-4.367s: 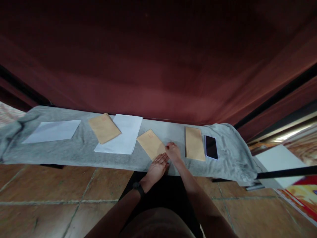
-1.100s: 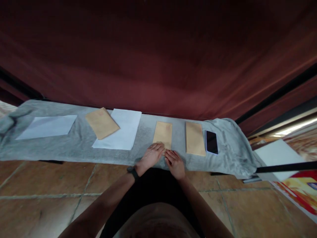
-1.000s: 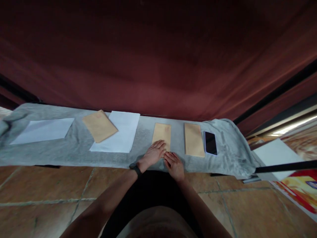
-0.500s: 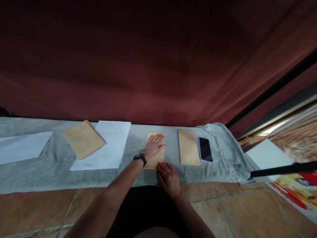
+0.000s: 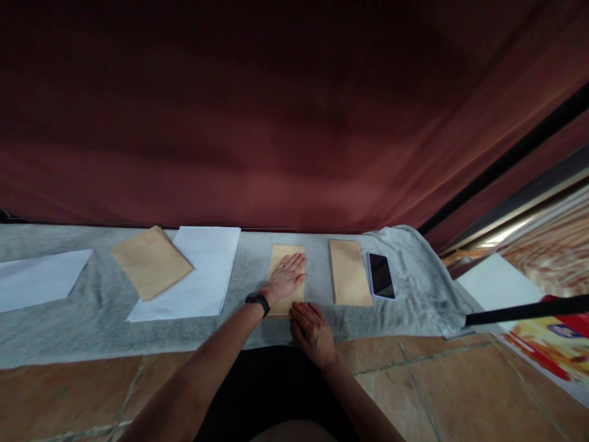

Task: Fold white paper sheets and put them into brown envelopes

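A brown paper envelope [image 5: 278, 254] lies lengthwise on the grey cloth in front of me. My left hand [image 5: 284, 279], with a black band on the wrist, rests flat on it, palm down and fingers stretched out. At the envelope's lower right corner is my right hand [image 5: 313, 331], its fingers laid out along the edge with slight bends. Right of both hands sits another brown envelope, or a stack of them [image 5: 350, 273]. Further left, a stack of brown envelopes [image 5: 151, 261] lies askew over white paper sheets [image 5: 207, 264].
A phone [image 5: 381, 275] lies face up at the right. One more white sheet [image 5: 41, 279] is at the far left. The grey cloth [image 5: 251, 258] ends at a dark red fabric wall [image 5: 276, 153]. Black poles [image 5: 524, 312] and a colourful box [image 5: 554, 347] stand at the right; floor tiles [image 5: 455, 387] show below.
My left hand has slid slightly down the envelope toward me. The right hand stays at the corner. The view has shifted a little.
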Available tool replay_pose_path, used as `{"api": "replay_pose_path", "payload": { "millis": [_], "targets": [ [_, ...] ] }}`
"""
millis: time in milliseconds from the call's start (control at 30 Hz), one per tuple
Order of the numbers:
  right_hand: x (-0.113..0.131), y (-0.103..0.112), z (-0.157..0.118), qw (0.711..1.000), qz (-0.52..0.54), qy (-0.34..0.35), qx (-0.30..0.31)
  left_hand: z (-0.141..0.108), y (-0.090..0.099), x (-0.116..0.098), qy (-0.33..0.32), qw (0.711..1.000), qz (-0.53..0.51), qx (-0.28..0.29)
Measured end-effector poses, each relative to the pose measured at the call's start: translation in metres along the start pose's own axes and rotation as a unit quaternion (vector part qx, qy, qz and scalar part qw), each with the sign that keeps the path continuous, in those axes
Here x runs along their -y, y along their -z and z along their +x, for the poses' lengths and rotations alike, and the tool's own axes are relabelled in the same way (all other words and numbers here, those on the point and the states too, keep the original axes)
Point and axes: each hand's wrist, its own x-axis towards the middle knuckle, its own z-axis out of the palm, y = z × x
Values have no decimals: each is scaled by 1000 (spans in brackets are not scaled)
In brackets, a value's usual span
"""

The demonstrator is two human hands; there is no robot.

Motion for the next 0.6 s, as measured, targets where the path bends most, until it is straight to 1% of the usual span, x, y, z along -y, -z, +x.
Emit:
{"api": "replay_pose_path", "payload": {
  "millis": [267,600],
  "targets": [
    [-1,-3,1,1000,-17,9,-15,-21,3,-10,-28,999,-12,16],
    [0,-2,1,999,-25,20,-40,-40,12,-18,-24,994,-54,88]
  ]
}}
